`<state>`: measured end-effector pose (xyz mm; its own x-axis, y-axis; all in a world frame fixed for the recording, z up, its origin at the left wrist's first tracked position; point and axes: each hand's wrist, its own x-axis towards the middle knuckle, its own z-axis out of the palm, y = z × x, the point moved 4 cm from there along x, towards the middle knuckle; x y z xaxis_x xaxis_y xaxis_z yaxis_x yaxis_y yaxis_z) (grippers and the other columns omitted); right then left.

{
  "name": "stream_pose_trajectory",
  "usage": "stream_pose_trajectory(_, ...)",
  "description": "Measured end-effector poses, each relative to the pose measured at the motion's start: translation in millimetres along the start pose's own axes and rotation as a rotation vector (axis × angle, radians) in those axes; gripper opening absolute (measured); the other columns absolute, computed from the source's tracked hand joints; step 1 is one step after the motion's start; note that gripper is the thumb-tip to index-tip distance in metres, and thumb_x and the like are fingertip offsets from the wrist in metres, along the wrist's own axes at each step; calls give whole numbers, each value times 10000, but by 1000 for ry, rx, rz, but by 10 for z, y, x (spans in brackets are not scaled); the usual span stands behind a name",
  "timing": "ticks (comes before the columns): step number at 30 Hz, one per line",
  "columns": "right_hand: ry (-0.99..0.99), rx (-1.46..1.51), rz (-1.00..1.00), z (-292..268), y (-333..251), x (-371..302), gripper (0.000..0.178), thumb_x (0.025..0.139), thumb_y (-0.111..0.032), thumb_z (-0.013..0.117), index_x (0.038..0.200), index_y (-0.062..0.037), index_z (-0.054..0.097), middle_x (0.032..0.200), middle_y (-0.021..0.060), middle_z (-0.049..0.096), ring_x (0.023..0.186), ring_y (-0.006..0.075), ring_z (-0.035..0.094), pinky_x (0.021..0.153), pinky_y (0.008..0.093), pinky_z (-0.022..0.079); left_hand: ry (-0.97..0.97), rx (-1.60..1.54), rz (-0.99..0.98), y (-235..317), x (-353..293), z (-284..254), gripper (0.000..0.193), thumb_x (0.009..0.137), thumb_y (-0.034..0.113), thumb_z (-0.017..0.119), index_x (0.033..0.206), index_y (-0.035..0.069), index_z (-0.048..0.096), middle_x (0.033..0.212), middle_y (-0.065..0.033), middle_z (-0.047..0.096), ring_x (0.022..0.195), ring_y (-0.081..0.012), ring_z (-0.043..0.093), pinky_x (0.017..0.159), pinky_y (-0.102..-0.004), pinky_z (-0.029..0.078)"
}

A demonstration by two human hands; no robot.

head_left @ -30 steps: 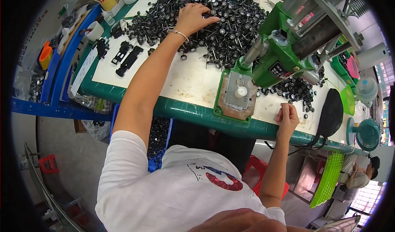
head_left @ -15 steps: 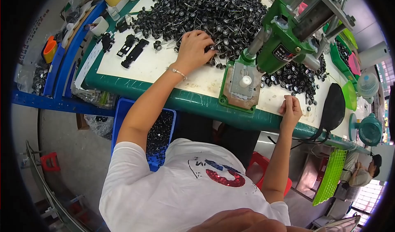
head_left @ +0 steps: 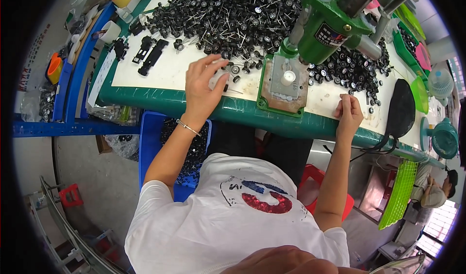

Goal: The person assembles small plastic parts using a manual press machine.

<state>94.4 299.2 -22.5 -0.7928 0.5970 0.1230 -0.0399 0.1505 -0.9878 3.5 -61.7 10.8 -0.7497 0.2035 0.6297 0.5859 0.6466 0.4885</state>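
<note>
My left hand (head_left: 203,85) is over the table's near edge, thumb and fingers apart, with nothing visible between them. Close beside its thumb lies a small black wheel on a thin metal axle (head_left: 234,91). Farther back spreads a big heap of black wheels with axles (head_left: 228,16). A green bench press (head_left: 323,36) stands right of that hand, a white round fixture (head_left: 288,77) on its base plate. My right hand (head_left: 348,112) rests right of the press, fingers curled together; whatever they hold, if anything, is hidden. Loose black wheels (head_left: 352,65) lie beyond it.
Black plastic chassis parts (head_left: 153,56) lie on the left of the white tabletop. A black pouch-like object (head_left: 401,106) with cords sits at right. Below the table edge is a blue bin (head_left: 147,133) of small dark parts. Another person (head_left: 434,194) is at far right.
My left hand has drawn back from the heap toward the near edge and left, its fingers spreading. The right hand stays curled near the same spot. The whole view has shifted slightly.
</note>
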Motion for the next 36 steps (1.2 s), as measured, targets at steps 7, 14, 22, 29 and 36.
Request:
stream_pose_trajectory(7, -14, -8, 4, 28, 0, -6, 176, 932, -179, 578, 896, -16, 636, 607, -39, 489, 509, 32, 416, 474, 176, 291, -200, -133, -57, -48, 41, 433, 130, 796, 124, 685, 909, 58, 679, 882, -70, 612, 787, -251, 609, 650, -345, 498)
stream_pose_trajectory(14, -28, -31, 2, -3, 22, -13, 231, 941, -233, 577, 933, -10, 638, 634, -41, 500, 522, 32, 434, 478, 172, 291, -131, -246, -147, 108, 208, 238, 122, 822, 133, 683, 918, 59, 689, 879, -61, 636, 703, -209, 621, 600, -288, 497)
stream_pose_trajectory(22, -111, -82, 13, 80, 20, 83, 176, 925, -172, 589, 918, -7, 650, 644, -26, 532, 537, 38, 471, 493, 182, 349, -400, -237, -59, 76, -113, 234, 192, 795, 107, 694, 986, 84, 688, 869, -53, 603, 704, -208, 598, 627, -311, 484)
stream_pose_trajectory(29, -238, -638, -253, 410, -191, 126, 196, 841, -190, 665, 1009, -92, 640, 815, 17, 602, 594, 137, 575, 563, 279, 461, -447, -17, 150, 162, 14, 301, 103, 803, 172, 693, 863, 89, 687, 763, -39, 536, 623, -235, 553, 564, -344, 458)
stream_pose_trajectory(36, -156, -805, -427, 507, -176, 189, 189, 837, -199, 657, 993, -107, 607, 930, 18, 607, 659, 195, 584, 626, 329, 469, -374, -309, -74, 90, -51, 196, 24, 808, 30, 659, 819, 41, 640, 897, -38, 668, 733, -128, 634, 629, -225, 499)
